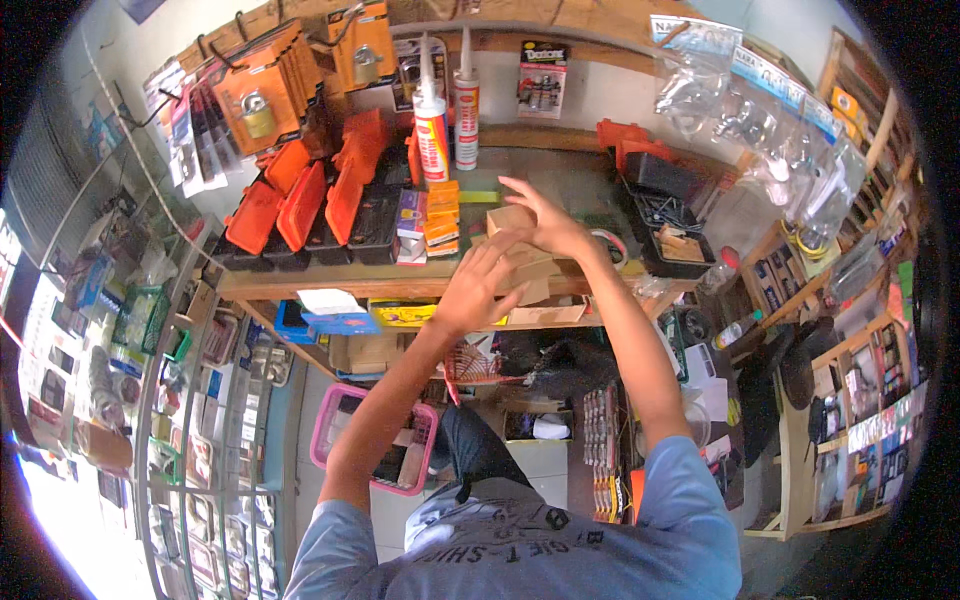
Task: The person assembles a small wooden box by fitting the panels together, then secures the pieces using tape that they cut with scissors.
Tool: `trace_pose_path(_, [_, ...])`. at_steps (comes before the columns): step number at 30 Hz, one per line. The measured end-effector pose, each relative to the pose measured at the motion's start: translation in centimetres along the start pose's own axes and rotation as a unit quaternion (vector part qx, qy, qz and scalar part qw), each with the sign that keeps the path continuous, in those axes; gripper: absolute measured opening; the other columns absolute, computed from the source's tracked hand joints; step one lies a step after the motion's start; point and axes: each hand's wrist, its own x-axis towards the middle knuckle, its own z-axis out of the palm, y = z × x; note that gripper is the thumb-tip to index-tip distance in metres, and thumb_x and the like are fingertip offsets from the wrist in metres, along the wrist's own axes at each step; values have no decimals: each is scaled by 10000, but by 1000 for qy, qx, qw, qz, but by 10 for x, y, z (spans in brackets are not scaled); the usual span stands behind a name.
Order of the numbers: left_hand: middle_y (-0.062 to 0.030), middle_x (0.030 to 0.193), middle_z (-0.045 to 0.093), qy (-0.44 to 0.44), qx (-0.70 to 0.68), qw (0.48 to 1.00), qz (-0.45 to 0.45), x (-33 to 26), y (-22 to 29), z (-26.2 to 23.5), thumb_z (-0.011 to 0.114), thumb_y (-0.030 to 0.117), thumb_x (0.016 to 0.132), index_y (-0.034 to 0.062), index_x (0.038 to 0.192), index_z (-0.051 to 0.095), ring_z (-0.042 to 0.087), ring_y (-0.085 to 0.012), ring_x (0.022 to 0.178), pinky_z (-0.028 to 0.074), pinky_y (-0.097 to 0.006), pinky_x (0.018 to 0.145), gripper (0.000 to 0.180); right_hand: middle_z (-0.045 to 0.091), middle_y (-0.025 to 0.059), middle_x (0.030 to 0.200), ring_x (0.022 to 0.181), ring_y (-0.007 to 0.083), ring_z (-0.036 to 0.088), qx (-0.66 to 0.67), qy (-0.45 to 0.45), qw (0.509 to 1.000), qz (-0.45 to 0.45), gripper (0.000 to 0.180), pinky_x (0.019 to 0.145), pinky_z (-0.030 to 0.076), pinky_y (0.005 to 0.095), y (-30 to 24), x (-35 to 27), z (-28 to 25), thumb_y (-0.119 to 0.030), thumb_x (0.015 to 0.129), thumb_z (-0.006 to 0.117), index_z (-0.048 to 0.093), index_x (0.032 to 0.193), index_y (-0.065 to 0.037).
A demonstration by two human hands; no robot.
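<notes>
Cardboard box [536, 284] sits by the near edge of the counter [350, 284] under my spread left hand [483, 285] and half-open right hand [548, 222], whether either grips it I cannot tell, so a nearward tug could drop it and a far-left swing topple the upright nozzled tubes [431, 135].

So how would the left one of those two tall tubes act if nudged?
The left tube would probably tip easily, since it stands tall and narrow. Its round body might then roll. It looks fairly stiff, given its straight sides.

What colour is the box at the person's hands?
Light brown; the box shows best in the head view.
</notes>
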Motion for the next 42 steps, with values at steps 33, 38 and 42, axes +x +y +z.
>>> trace_pose_path(33, [-35, 1461, 547, 18, 28, 999, 10, 2, -18, 22, 698, 310, 910, 118, 1176, 634, 506, -294, 1307, 431, -462, 997, 335, 688, 153, 1234, 1159, 168, 609, 219, 245, 931, 160, 541, 962, 442, 312, -95, -117, 28, -230, 1015, 623, 427, 1472, -16])
trace_pose_path(38, [-65, 1459, 537, 17, 15, 1000, -6, 1, -21, 23, 716, 321, 895, 123, 1306, 553, 511, -300, 1293, 428, -465, 1000, 485, 689, 150, 1224, 1185, 180, 604, 201, 243, 935, 163, 557, 956, 441, 317, -98, -109, 31, -248, 1020, 615, 409, 1484, -20])
trace_pose_path(42, [-61, 1455, 536, 23, 11, 1000, -5, 0, -22, 26, 720, 330, 894, 131, 1354, 531, 514, -295, 1287, 429, -457, 989, 535, 690, 157, 1227, 1135, 168, 607, 188, 234, 936, 183, 588, 944, 442, 314, -95, -106, 30, -291, 1019, 618, 397, 1496, -28])
